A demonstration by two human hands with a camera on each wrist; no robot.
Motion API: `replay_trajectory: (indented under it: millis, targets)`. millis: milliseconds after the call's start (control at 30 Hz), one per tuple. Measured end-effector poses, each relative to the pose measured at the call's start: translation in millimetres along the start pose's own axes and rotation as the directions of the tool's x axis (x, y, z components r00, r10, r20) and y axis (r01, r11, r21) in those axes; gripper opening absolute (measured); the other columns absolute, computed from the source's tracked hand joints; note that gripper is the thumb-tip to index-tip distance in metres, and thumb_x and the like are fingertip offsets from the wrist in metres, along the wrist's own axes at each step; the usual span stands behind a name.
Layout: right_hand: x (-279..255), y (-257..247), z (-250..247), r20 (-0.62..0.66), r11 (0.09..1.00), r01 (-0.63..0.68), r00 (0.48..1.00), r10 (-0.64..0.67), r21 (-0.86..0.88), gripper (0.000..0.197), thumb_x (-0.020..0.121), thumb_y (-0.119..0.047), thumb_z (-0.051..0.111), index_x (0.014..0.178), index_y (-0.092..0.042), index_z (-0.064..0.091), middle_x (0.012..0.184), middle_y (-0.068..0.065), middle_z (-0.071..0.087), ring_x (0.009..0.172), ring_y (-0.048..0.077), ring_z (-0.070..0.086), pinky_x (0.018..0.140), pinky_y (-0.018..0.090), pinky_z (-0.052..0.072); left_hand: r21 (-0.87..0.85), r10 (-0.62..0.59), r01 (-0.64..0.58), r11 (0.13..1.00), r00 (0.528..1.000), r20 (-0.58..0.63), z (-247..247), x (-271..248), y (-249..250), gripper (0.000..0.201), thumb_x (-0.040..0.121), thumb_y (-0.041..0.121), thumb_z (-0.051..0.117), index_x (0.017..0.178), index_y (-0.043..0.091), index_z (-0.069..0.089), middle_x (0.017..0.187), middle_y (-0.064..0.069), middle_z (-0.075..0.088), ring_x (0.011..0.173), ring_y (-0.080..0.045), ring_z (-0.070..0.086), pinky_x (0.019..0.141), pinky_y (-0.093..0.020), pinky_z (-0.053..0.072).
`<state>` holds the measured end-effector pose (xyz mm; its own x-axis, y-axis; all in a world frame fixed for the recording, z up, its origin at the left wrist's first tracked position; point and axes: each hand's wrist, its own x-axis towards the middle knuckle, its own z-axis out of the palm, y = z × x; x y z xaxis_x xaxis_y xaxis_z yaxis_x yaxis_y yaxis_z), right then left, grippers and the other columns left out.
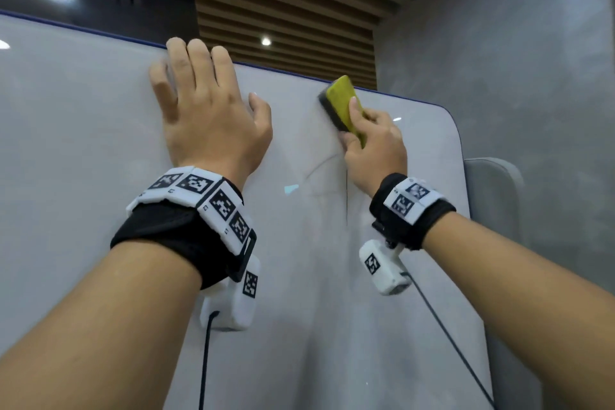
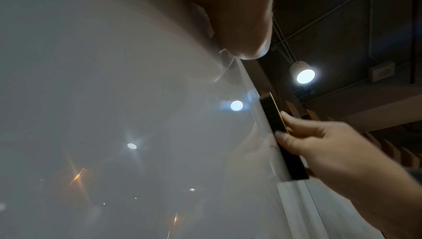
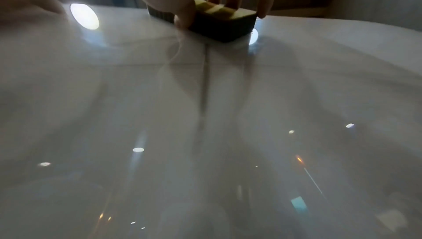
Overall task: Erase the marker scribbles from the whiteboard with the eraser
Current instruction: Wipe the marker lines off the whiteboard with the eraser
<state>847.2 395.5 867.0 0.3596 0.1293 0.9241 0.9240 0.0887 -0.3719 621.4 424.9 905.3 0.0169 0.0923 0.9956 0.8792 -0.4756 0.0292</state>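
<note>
A whiteboard point(image 1: 83, 130) with a dark blue rim fills the head view. My right hand point(image 1: 372, 143) grips a yellow-backed eraser point(image 1: 341, 103) with a black felt pad, pressed flat to the board near its top edge. A thin dark marker line point(image 1: 347, 196) runs straight down below the eraser, with a faint curved stroke point(image 1: 319, 170) beside it. My left hand point(image 1: 206, 110) lies flat on the board, fingers straight, fingertips over the top rim. The right wrist view shows the eraser point(image 3: 219, 24) and the marker line point(image 3: 205, 84). In the left wrist view the eraser point(image 2: 280, 138) stands edge-on against the board.
A grey concrete wall point(image 1: 515, 60) stands to the right of the board, with a grey padded chair back point(image 1: 492, 186) behind the board's right edge. Wooden slats point(image 1: 283, 10) and a ceiling lamp point(image 2: 304, 75) hang above. Cables trail from both wrist cameras.
</note>
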Motion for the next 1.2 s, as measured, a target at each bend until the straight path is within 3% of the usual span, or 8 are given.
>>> replay_trajectory:
  millis: [100,233,533,667,767,967,1067,1200]
  targets:
    - [18,25,-7,0.0,0.986,-0.166,0.986,0.166,0.017,0.054,0.093,-0.028,0.062,0.145,-0.035,0.048,0.134,0.0,0.052,0.126,0.022,0.048,0.1,0.02,0.031,0.022,-0.006,0.006,1.0,1.0,-0.007,0,1,0,0.058,0.093,0.038,0.04,0.138,0.001,0.041,0.143,-0.02,0.04,0.143,-0.038,0.025,0.117,-0.055,0.019]
    - [21,29,-5,0.015,0.979,-0.197,0.98,0.197,0.054,0.054,0.094,-0.03,0.062,0.145,-0.036,0.047,0.134,-0.001,0.05,0.125,0.024,0.046,0.099,0.025,0.034,0.059,-0.038,0.04,0.998,0.999,-0.028,6,0,4,0.059,0.094,0.038,0.039,0.14,0.002,0.038,0.146,-0.02,0.037,0.145,-0.037,0.022,0.118,-0.055,0.017]
    - [2,11,-2,0.057,0.983,0.047,0.997,-0.058,0.178,0.053,0.086,-0.036,0.068,0.136,-0.044,0.054,0.126,-0.007,0.054,0.113,0.022,0.048,0.098,0.032,0.039,0.143,0.023,-0.023,0.99,1.0,0.001,19,-29,14,0.07,0.099,0.042,0.032,0.161,0.016,0.012,0.166,-0.02,-0.003,0.154,-0.034,-0.003,0.123,-0.053,-0.001]
    - [32,51,-8,0.068,0.922,-0.294,0.956,0.286,0.253,0.058,0.079,-0.045,0.071,0.134,-0.047,0.055,0.127,-0.003,0.06,0.118,0.027,0.055,0.105,0.044,0.042,0.164,0.06,-0.063,0.984,0.998,0.027,21,-46,8,0.07,0.098,0.044,0.03,0.161,0.017,0.015,0.167,-0.017,0.0,0.154,-0.034,-0.001,0.124,-0.051,-0.002]
    - [27,40,-7,0.058,0.878,-0.378,0.924,0.379,0.293,0.053,0.084,-0.042,0.07,0.135,-0.045,0.055,0.127,-0.002,0.054,0.119,0.029,0.05,0.105,0.043,0.037,0.194,0.084,-0.083,0.977,0.996,0.006,23,-56,9,0.067,0.1,0.042,0.03,0.16,0.016,0.017,0.167,-0.016,0.004,0.154,-0.035,0.003,0.124,-0.051,0.002]
    - [-28,-50,9,0.097,0.918,-0.146,0.988,0.118,0.369,0.055,0.085,-0.043,0.069,0.137,-0.046,0.052,0.123,-0.005,0.046,0.113,0.023,0.042,0.096,0.038,0.035,0.207,0.097,-0.093,0.974,0.995,-0.01,29,-62,7,0.064,0.101,0.038,0.024,0.16,0.015,0.017,0.167,-0.017,0.006,0.154,-0.035,0.005,0.124,-0.051,0.003]
    - [-27,-52,3,0.115,0.918,-0.079,0.993,0.037,0.389,0.056,0.085,-0.046,0.07,0.138,-0.046,0.052,0.119,-0.006,0.046,0.11,0.02,0.042,0.096,0.036,0.036,0.197,0.088,-0.086,0.977,0.996,-0.003,27,-63,7,0.062,0.102,0.037,0.023,0.161,0.017,0.016,0.167,-0.015,0.005,0.154,-0.033,0.003,0.124,-0.049,0.0]
    - [4,-6,-8,0.102,0.929,-0.185,0.982,0.161,0.32,0.056,0.085,-0.047,0.07,0.138,-0.045,0.051,0.119,-0.003,0.05,0.112,0.023,0.046,0.1,0.038,0.041,0.18,0.084,-0.086,0.98,0.996,0.018,23,-63,7,0.063,0.101,0.036,0.024,0.161,0.017,0.016,0.167,-0.015,0.004,0.154,-0.033,0.002,0.124,-0.049,0.0]
